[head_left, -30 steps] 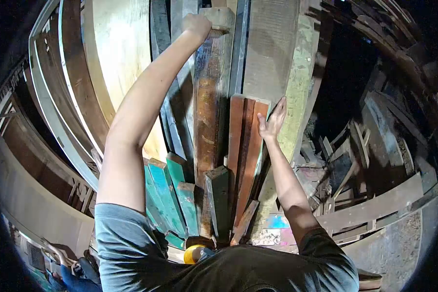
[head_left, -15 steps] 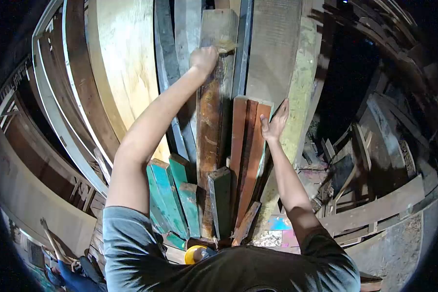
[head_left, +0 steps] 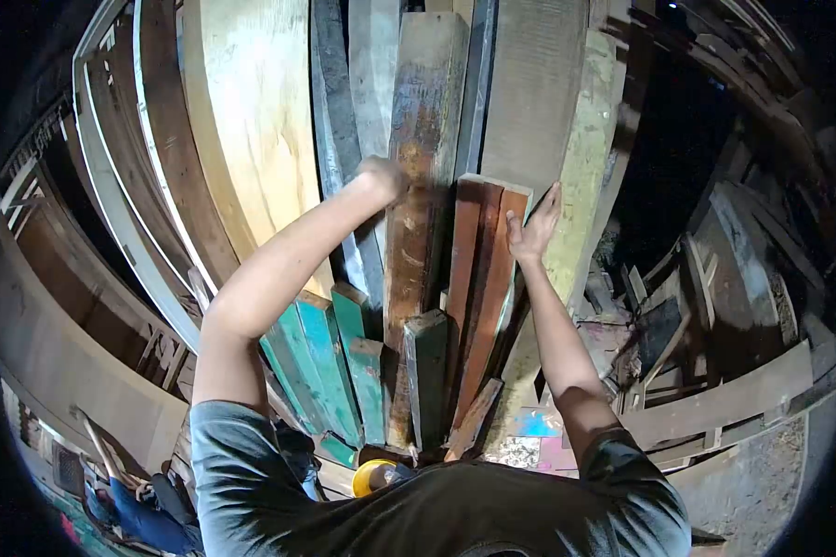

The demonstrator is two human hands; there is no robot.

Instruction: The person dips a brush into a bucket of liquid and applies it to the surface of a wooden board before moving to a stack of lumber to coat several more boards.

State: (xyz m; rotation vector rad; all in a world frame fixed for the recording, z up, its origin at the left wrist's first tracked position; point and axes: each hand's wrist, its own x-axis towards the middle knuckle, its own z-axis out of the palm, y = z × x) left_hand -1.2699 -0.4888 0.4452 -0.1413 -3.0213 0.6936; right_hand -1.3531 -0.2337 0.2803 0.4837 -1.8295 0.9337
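Note:
My left hand (head_left: 382,180) is closed over the left edge of the tall brown weathered beam (head_left: 416,223) and blurred by motion; a faint blurred shape lies to its right, too smeared to make out. My right hand (head_left: 534,226) has its fingers stretched out, beside the top right edge of the red-brown board (head_left: 490,260) and over the yellow-green plank (head_left: 578,153). Shorter green boards (head_left: 318,362) stand below the beam to the left, with a dark short post (head_left: 425,371) beside its lower end.
A pale wide board (head_left: 255,111) and curved dark planks stand at the left. A yellow bucket (head_left: 367,477) is at bottom centre. Another person (head_left: 144,520) is at the lower left. Broken wood lies at the right.
My left hand has moved down along the beam from near its top, where a brush-like tuft showed beside it. My right hand stays near the red-brown board. The view has shifted slightly.

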